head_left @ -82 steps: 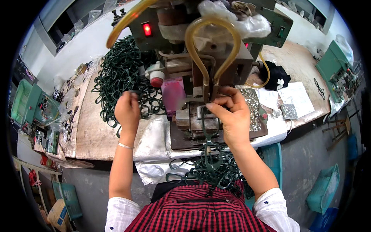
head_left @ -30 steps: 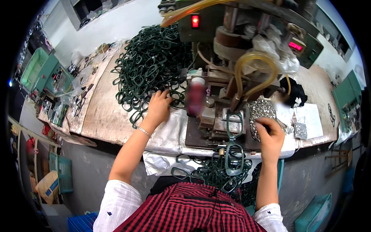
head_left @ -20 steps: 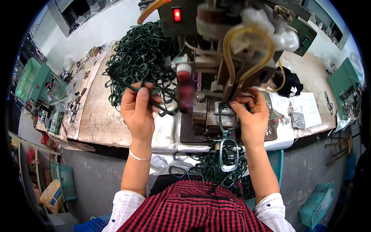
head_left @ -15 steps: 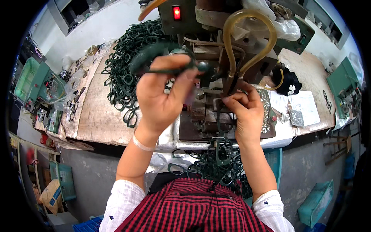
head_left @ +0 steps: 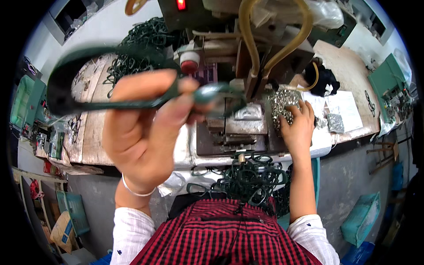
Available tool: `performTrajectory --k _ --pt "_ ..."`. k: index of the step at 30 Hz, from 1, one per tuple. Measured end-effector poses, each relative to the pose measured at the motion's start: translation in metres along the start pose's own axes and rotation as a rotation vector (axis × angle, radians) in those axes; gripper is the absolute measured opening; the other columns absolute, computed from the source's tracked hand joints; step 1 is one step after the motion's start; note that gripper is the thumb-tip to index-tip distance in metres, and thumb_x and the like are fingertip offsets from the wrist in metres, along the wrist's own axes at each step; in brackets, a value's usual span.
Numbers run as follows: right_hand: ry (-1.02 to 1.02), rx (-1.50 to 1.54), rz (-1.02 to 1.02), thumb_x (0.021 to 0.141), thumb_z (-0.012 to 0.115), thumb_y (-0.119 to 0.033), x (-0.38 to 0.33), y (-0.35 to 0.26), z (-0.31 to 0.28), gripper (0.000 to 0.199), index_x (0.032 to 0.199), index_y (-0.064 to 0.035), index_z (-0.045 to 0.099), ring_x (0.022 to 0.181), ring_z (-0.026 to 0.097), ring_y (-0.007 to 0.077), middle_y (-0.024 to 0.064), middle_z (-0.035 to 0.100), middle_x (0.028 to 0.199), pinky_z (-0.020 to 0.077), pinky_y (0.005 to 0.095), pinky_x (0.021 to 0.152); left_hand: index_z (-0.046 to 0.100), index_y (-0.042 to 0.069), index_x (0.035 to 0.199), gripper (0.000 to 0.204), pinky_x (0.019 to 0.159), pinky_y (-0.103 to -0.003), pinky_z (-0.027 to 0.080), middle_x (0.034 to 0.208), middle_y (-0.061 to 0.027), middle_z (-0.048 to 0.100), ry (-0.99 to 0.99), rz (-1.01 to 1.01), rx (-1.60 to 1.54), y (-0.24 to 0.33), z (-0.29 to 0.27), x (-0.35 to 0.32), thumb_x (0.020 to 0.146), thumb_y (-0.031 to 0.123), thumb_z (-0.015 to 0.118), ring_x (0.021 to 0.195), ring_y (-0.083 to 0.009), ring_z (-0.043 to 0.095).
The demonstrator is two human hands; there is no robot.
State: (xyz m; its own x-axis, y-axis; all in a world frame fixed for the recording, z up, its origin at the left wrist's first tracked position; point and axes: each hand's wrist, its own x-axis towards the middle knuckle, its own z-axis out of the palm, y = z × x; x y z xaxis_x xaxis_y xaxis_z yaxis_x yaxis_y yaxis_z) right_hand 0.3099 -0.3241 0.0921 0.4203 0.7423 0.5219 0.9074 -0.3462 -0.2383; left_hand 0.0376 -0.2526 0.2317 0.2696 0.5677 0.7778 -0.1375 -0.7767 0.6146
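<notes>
Held up close to the camera is a dark green eyeglass frame (head_left: 119,105), pinched between the thumb and fingers of my left hand (head_left: 143,126). The frame is blurred by its nearness and its far end overlaps the machine. My right hand (head_left: 301,126) rests with fingers apart at a heap of small shiny metal parts (head_left: 282,105), the fingertips touching it. Whether a part lies between those fingers is too small to tell. A bench machine (head_left: 249,126) with a metal block stands between the hands. A red-topped button (head_left: 190,66) shows just beyond my left hand.
Many dark green eyeglass frames lie heaped at the back left (head_left: 145,37); another pile (head_left: 251,176) sits before my apron. A yellowish hose (head_left: 247,39) loops over the machine. Paper sheets (head_left: 349,110), a small bag (head_left: 335,123) and a black cloth (head_left: 324,79) lie at right.
My left hand has brought the eyeglass frame leftward and nearer the camera. My right hand has left the machine and moved right to the heap of metal parts.
</notes>
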Motion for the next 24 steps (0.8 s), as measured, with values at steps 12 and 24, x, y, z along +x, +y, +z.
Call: performTrajectory --k 12,24 --pt "0.233 1.434 0.606 0.093 0.064 -0.004 -0.013 0.03 0.032 0.015 0.107 0.0005 0.068 0.09 0.066 0.0146 0.0081 0.07 0.098 0.0508 0.0255 0.084 0.061 -0.002 0.109 0.017 0.055 -0.022 0.051 0.083 -0.0126 0.071 0.067 -0.013 0.006 -0.024 0.011 0.021 0.1 0.013 0.06 0.062 -0.0123 0.064" --pt "0.004 1.31 0.155 0.083 0.071 0.0 0.005 -0.092 -0.019 0.021 0.104 0.0027 0.069 0.091 0.067 0.0164 0.0107 0.071 0.096 0.0494 0.0277 0.085 0.055 0.001 0.11 0.016 0.054 -0.023 0.05 0.085 -0.012 0.068 0.215 -0.067 -0.042 -0.013 0.008 -0.023 0.104 0.015 0.05 0.07 -0.0149 0.064"
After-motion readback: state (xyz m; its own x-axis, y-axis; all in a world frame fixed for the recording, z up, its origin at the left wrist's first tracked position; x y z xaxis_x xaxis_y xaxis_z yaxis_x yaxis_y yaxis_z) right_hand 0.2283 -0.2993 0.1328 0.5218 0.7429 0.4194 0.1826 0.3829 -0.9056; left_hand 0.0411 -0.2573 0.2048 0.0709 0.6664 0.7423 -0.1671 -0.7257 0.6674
